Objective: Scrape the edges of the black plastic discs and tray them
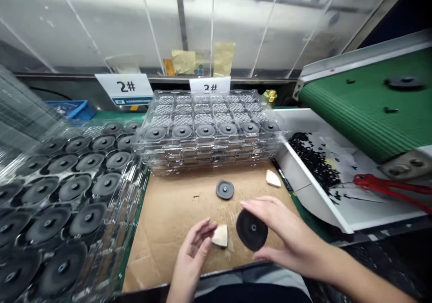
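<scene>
- Two bare hands are at work over the cardboard sheet (168, 217) in the head view, and from where I stand the sheet makes the handiest landmark.
- Above the sheet's near right part, the right hand (286, 235) holds a black disc (246, 238) by its edge, thumb below and fingers above, the small hub showing at its centre.
- Over the sheet's near middle, the left hand (193, 252) has its fingers loosely curled, the tips right by a white wedge (220, 236); whether they grip it, I cannot tell.
- Farther back on the sheet lies a smaller grey disc (225, 189), flat and apart from both hands.
- Near the sheet's far right corner sits a second pale wedge (272, 178).
- Just beyond the sheet's far edge stands a stack of clear trays (209, 157), six dark discs filling the front row of the top one.
- Left of the sheet, another clear tray (137, 181) carries many dark discs in rows.
- Right of the sheet is a white bin (305, 177) with black scraps (312, 161) and red-handled pliers (384, 186); beyond it slopes a green conveyor belt (357, 107).
</scene>
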A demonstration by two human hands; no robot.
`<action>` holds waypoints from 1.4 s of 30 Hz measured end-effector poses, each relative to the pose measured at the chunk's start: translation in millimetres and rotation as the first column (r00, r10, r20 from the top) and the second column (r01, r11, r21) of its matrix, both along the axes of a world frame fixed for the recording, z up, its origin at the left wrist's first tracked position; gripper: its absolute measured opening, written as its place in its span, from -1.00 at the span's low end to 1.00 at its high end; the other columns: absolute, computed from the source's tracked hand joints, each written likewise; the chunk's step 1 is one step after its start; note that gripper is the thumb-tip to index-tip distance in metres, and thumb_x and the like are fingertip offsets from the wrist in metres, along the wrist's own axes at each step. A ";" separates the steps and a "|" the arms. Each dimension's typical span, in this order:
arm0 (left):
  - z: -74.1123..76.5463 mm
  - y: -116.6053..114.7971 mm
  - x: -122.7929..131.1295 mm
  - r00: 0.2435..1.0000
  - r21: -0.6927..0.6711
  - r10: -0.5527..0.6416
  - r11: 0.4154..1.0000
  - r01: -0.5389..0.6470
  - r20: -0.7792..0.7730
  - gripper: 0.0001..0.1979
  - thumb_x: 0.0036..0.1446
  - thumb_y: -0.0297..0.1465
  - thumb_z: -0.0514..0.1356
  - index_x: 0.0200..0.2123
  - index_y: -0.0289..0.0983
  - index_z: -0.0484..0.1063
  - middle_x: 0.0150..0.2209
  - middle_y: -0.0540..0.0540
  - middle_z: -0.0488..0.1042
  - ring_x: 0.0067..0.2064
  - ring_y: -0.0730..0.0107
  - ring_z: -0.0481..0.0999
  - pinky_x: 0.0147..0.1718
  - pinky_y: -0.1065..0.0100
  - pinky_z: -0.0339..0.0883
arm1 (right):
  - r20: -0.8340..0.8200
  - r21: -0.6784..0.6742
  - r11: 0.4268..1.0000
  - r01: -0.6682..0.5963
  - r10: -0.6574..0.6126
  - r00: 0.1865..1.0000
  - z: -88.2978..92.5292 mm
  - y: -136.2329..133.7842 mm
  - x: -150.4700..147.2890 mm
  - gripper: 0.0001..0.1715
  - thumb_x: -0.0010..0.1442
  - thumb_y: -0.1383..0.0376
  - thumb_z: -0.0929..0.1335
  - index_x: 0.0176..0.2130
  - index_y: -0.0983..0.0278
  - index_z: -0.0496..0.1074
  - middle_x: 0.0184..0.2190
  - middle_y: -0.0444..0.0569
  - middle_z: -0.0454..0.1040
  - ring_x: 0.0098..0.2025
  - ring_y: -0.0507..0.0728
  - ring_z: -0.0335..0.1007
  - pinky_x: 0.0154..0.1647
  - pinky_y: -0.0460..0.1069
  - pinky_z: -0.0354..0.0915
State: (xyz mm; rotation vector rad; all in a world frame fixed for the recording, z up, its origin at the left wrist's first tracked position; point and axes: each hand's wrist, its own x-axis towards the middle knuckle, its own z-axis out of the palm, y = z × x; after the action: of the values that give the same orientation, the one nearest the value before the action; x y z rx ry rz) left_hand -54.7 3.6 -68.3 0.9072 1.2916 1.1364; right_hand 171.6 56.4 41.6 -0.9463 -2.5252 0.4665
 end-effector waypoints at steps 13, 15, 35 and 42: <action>51.3 -18.9 20.7 0.561 -0.171 -0.038 0.933 0.316 0.827 -0.42 -0.08 -0.29 0.35 0.06 -0.13 0.36 0.12 -0.17 0.40 0.03 0.13 0.49 -0.08 0.29 0.39 | -0.233 -0.404 0.915 -0.001 -0.102 0.967 -39.0 -46.5 -35.4 0.02 0.02 0.03 0.45 0.28 0.08 -0.10 0.19 0.07 0.21 0.25 0.27 0.07 0.20 0.21 0.16; 53.1 -20.8 15.6 0.543 -0.176 -0.010 0.941 0.290 0.840 -0.49 -0.01 -0.31 0.31 0.06 -0.11 0.36 0.10 -0.17 0.43 0.03 0.11 0.49 -0.05 0.25 0.38 | -0.238 -0.414 0.910 0.033 -0.144 0.960 -43.3 -42.1 -32.7 -0.14 0.10 0.00 0.37 0.26 0.07 -0.01 0.18 0.06 0.21 0.23 0.27 0.11 0.17 0.19 0.19; 56.6 -23.1 1.1 0.699 -0.342 0.303 0.936 -0.088 0.647 -0.39 -0.16 -0.23 0.38 0.02 -0.18 0.39 0.06 -0.15 0.46 0.09 0.09 0.42 0.14 0.17 0.22 | -0.206 -0.343 0.916 0.209 -0.290 0.935 -50.5 -15.2 -66.1 -0.72 0.27 0.31 0.24 -0.04 0.26 0.38 -0.22 0.01 0.50 -0.23 0.12 0.38 -0.24 0.01 0.30; 72.1 -23.0 16.7 0.718 -0.305 0.211 0.952 0.002 0.663 -0.44 -0.32 -0.30 0.46 -0.13 -0.13 0.50 -0.10 -0.06 0.56 -0.07 0.26 0.53 -0.11 0.41 0.41 | -0.319 -0.261 0.965 -0.025 -0.062 0.946 12.8 -37.7 -79.5 -0.72 0.23 0.45 0.19 -0.09 0.33 0.37 -0.28 -0.02 0.52 -0.33 0.08 0.36 -0.27 0.00 0.23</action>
State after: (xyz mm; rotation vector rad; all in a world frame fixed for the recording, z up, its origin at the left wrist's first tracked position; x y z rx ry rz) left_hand -38.1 -19.4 3.8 0.1353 0.8417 1.1777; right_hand 92.1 18.7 54.4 -0.8987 -2.1884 0.8918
